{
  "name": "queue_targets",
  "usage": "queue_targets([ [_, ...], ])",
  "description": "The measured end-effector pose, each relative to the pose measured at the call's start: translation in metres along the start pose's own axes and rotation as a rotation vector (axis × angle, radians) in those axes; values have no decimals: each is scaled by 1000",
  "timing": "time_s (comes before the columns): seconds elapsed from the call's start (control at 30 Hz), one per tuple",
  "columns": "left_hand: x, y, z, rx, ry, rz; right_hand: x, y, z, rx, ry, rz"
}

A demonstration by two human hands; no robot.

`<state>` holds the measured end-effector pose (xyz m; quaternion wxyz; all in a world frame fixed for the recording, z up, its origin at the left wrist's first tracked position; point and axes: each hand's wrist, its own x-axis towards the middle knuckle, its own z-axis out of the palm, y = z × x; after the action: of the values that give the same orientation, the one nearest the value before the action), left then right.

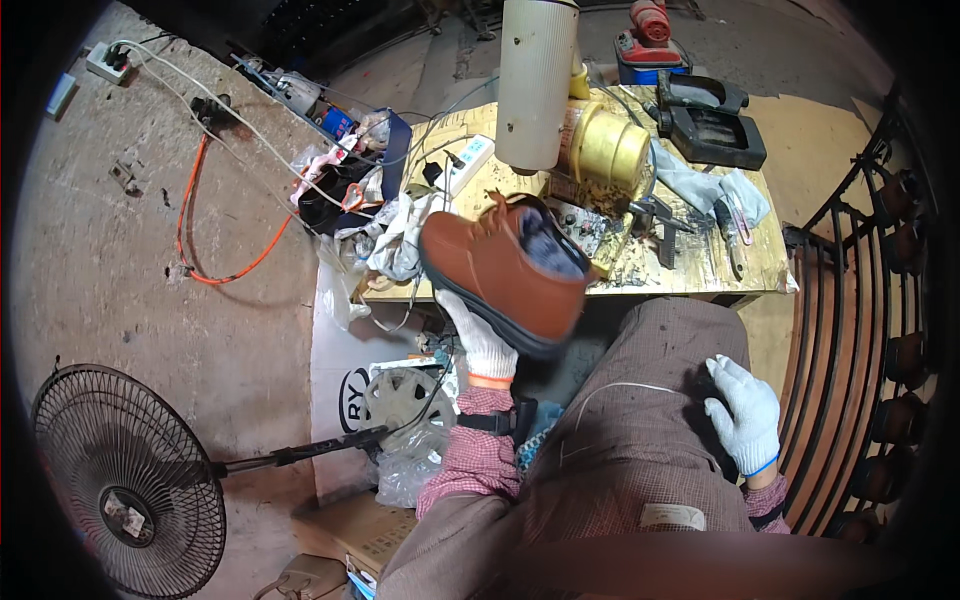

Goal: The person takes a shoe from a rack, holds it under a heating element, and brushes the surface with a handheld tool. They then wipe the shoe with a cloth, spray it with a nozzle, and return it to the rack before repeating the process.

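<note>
Holding brown shoe (490, 262) from below with left hand (484, 342) alone

Finding a bare concrete surface (250, 340) across the left of the frame, stained and rough; not being able to tell floor from wall there. Noting a yellow workbench (762, 265) across the upper centre, showing dark scraps and smears on top. Observing a dark metal rack (838, 330) at the right edge, apparently standing there for storing within reach. Recording a black fan (130, 480) at lower left, presumably being placed for cooling. Seeing a yellow machine housing (608, 145) at upper centre, likely being mounted for close access.

Locating the shoe at mid-frame, overlapping the bench's near edge, pointing toe to upper left and opening to upper right; probably being angled for bearing weight through the dark sole (530, 346). Clasping that sole in a white glove, partly hiding the fingers behind; not being able to judge pressure. Spreading the right hand (745, 410) loosely at lower right, near the trouser leg (650, 370), gripping nothing; probably idling, with one palm sufficing. Noting a white power strip (468, 162) on the bench, probably sitting there for short cable runs.
</note>
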<state>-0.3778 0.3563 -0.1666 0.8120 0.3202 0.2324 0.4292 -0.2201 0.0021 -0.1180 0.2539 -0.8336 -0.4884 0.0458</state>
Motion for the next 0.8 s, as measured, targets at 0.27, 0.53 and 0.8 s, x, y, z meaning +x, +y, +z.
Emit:
queue_targets([
  [0.27, -8, -72, -71, -317, -119, -479, 6, -3, -2, -22, -92, 11],
  [0.53, -18, -56, -21, -292, -33, -647, 9, -3, 0, 10, -103, 24],
  [0.8, -31, -58, -37, -280, -296, -577, 51, -43, -23, -13, -184, -397],
])
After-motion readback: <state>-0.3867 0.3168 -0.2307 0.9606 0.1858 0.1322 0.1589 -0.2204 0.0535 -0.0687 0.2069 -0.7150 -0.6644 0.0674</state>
